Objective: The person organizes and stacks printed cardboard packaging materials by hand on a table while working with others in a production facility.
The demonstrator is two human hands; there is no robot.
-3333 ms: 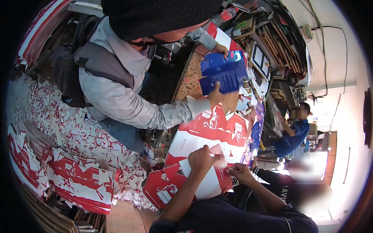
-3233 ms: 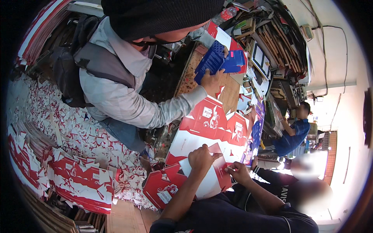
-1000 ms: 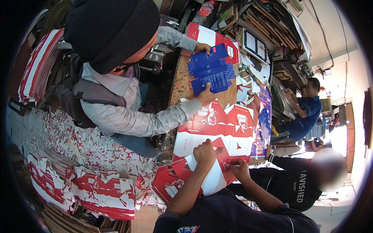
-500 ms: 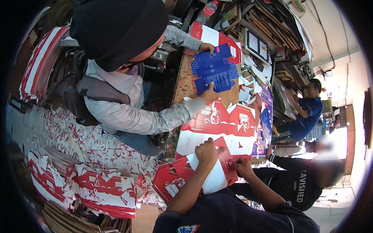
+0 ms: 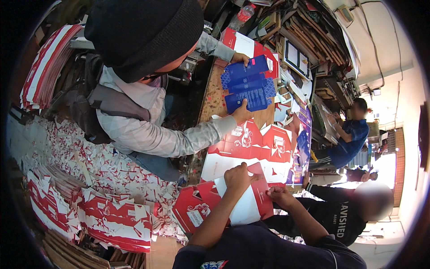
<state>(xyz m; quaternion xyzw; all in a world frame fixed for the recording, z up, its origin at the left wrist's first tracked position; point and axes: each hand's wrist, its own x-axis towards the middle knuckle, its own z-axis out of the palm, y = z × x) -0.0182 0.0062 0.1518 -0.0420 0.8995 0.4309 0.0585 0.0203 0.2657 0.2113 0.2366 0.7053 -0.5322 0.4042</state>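
A red and white die-cut carton sheet [image 5: 246, 205] is in front of me, tilted over the near end of the bench. My left hand [image 5: 238, 177] is closed in a fist at its upper edge, though the fingertips are mostly turned out of sight. My right hand [image 5: 281, 197] pinches the red right border between thumb and fingers. Under and beyond it, more flat red and white carton blanks [image 5: 224, 167] lie on the bench. Across from me, a person in a black knit cap holds a blue carton blank [image 5: 248, 85] in both hands.
Stacks of red and white blanks [image 5: 118, 219] stand at lower left, with paper scraps [image 5: 112, 168] over the floor. A plastic bottle [image 5: 242, 17] is at the bench's far end. A person in black [image 5: 329, 215] is close on my right; another in blue [image 5: 351, 139] is farther back.
My right hand has shifted slightly down and right, and the sheet's red panel appears flatter. The co-worker's blue blank has barely moved. The whole view has shifted a little.
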